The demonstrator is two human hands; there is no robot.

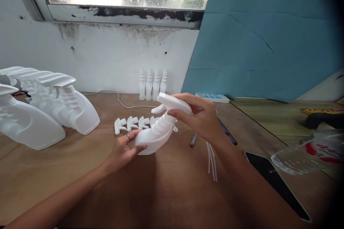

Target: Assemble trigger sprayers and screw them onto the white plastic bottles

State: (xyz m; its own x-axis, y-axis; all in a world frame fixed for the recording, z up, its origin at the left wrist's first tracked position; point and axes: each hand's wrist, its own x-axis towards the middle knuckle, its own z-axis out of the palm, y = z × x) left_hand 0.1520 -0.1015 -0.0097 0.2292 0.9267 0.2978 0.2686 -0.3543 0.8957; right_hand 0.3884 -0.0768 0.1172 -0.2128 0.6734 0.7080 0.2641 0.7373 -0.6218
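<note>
A white spray bottle (pixel 156 136) is held tilted above the wooden table, its neck leaning up to the right. My left hand (pixel 126 150) grips the lower part of the bottle, thumb in front. On top of the neck is a white trigger head (pixel 173 103), with its trigger pointing left. My right hand (pixel 200 114) is closed around the back of that head, thumb on the near side. Behind the bottle, several loose white trigger heads (pixel 132 123) lie in a row. Thin white tubes (pixel 212 161) lie below my right wrist.
White spray bottles (pixel 80 111) stand in rows at the left. Several narrow white bottles (pixel 152 85) stand by the wall. A dark pen-like object (pixel 193 139), a black phone (pixel 276 182), a clear bottle (pixel 301 155) and a blue-and-white case (pixel 213 97) are to the right.
</note>
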